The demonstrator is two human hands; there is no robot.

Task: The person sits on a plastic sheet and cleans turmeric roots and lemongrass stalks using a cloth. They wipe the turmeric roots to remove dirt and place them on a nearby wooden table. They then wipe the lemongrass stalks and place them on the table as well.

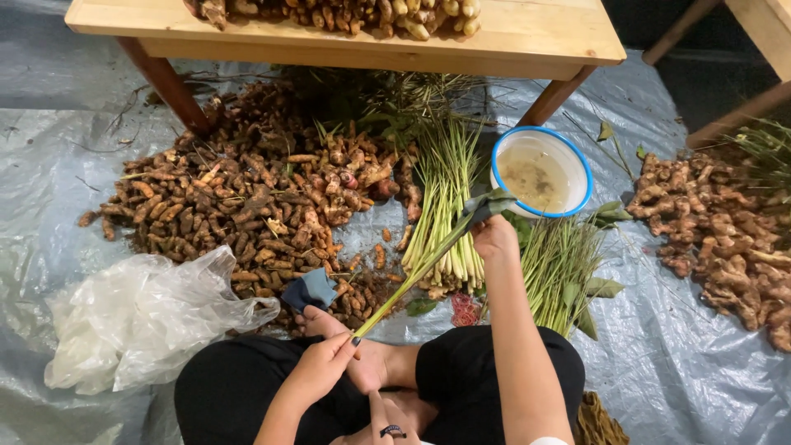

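Lemongrass stalk is stretching slantwise between both hands, above the grey plastic sheet, its pale base pointing down-left and its green leaf end reaching toward the white bowl with a blue rim, which is holding cloudy water with bits floating in it. Left hand is pinching the stalk's base with closed fingers. Right hand is gripping the leafy end, fingers curled shut. Beneath the stalk, a lemongrass bundle is lying beside a pile of brown roots.
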